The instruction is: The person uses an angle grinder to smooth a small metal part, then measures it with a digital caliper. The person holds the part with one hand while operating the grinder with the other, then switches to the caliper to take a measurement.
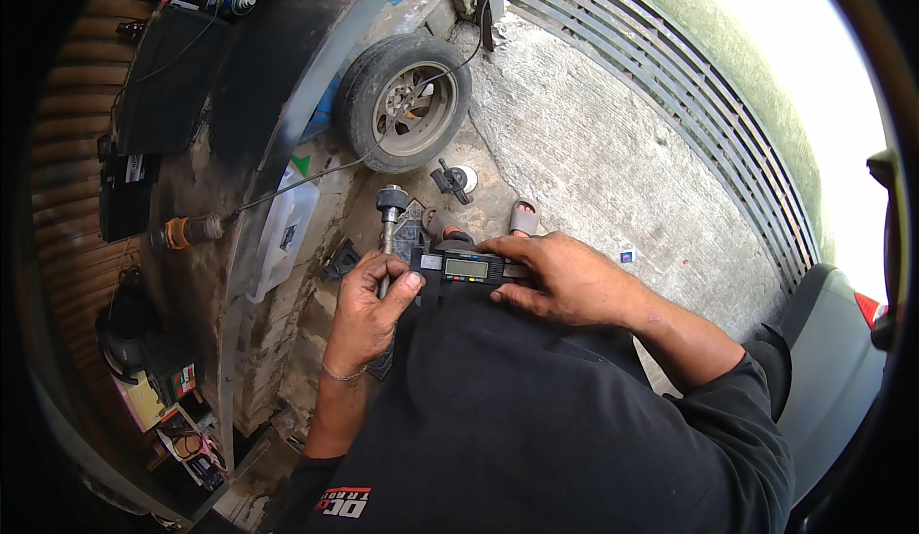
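My left hand (362,312) is closed around a metal shaft (388,232) that stands up out of the fist, its wide round head dark and silver. My right hand (579,280) grips a black digital caliper (467,268) by its right end, thumb below and fingers above. The caliper lies level in front of my dark shirt, its grey display facing up. Its left end comes close to my left fingertips; whether its jaws touch the shaft I cannot tell.
A wheel with a tyre (356,103) leans by the workbench (258,103) at the left. Near my feet are a black clamp-like tool (448,182) and a white round container (466,178). An orange power tool (191,232) lies on the bench; a clear plastic bin (287,228) sits beside it. Slatted metal fence (661,65) bounds the concrete.
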Motion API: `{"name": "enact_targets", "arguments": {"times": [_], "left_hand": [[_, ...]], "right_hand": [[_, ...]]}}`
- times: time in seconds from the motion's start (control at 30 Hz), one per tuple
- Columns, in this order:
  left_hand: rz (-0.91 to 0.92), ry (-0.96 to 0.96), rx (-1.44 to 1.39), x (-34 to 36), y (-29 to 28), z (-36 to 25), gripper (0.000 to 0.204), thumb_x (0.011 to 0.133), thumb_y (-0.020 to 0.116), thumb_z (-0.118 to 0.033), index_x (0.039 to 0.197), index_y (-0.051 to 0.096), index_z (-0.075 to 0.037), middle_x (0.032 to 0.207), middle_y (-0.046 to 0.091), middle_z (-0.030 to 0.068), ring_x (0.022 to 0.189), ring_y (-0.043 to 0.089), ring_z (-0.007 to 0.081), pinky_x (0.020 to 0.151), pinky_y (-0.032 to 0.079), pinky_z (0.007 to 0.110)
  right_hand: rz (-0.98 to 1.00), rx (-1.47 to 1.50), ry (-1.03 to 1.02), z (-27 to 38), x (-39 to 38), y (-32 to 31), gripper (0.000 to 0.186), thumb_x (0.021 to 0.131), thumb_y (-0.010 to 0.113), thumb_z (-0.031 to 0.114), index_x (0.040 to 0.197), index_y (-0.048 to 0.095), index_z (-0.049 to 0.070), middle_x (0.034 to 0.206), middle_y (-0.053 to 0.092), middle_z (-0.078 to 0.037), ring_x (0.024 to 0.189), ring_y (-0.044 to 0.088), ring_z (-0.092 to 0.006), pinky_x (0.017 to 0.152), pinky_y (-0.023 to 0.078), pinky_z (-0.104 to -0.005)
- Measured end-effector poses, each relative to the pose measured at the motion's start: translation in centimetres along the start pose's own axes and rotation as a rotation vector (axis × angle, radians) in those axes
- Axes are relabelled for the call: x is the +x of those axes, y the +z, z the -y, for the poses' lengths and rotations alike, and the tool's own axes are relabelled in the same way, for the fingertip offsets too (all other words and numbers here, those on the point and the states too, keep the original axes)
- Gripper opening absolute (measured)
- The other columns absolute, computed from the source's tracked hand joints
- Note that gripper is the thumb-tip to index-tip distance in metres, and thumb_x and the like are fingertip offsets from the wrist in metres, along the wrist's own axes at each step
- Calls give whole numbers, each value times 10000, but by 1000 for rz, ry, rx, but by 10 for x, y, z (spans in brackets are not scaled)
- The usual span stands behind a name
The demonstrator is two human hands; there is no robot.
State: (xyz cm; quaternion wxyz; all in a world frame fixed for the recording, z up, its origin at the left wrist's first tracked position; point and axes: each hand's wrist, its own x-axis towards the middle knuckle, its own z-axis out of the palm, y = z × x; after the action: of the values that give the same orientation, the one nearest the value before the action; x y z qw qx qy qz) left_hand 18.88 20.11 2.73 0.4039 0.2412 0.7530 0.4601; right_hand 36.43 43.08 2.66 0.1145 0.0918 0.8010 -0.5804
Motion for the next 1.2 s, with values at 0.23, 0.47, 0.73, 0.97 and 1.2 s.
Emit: {"name": "enact_targets", "arguments": {"times": [0.23, 0.47, 0.73, 0.97, 1.2], "left_hand": [[-35, -66, -38, 1, 3, -5, 167, 928, 746, -124, 878, 664, 13, 879, 551, 20, 814, 507, 111, 751, 427, 273], [-22, -52, -30, 2, 4, -6, 167, 927, 746, -121, 875, 663, 13, 877, 551, 20, 817, 513, 112, 756, 432, 276], [-22, -37, -27, 2, 5, -4, 170, 925, 753, -125, 873, 663, 11, 890, 551, 18, 821, 511, 110, 761, 431, 276], [-21, -45, -15, 2, 4, -4, 183, 924, 761, -142, 881, 662, 7, 894, 553, 17, 825, 511, 107, 756, 425, 270], [-34, -28, -47, 2, 3, 1, 180, 916, 769, -134, 894, 657, 6, 899, 554, 13, 833, 513, 108, 766, 428, 271]], "right_hand": [[1, 4, 28, 0, -1, -2, 559, 933, 728, 213, 1432, 555, 31, 977, 749, -224, 848, 735, -366, 813, 564, -438], [-13, 6, 34, 0, -3, -2, 562, 920, 737, 207, 1427, 564, 39, 946, 747, -215, 863, 738, -366, 813, 564, -439], [-18, -7, 23, 0, -3, -3, 561, 917, 741, 207, 1424, 570, 39, 945, 745, -207, 863, 738, -362, 814, 566, -438], [-19, -7, 46, 1, -2, -3, 564, 914, 745, 216, 1424, 575, 46, 923, 740, -209, 831, 735, -359, 794, 566, -439], [-33, -12, 22, 0, -1, -3, 566, 912, 748, 221, 1424, 578, 49, 896, 733, -214, 812, 732, -366, 776, 558, -445]]}}
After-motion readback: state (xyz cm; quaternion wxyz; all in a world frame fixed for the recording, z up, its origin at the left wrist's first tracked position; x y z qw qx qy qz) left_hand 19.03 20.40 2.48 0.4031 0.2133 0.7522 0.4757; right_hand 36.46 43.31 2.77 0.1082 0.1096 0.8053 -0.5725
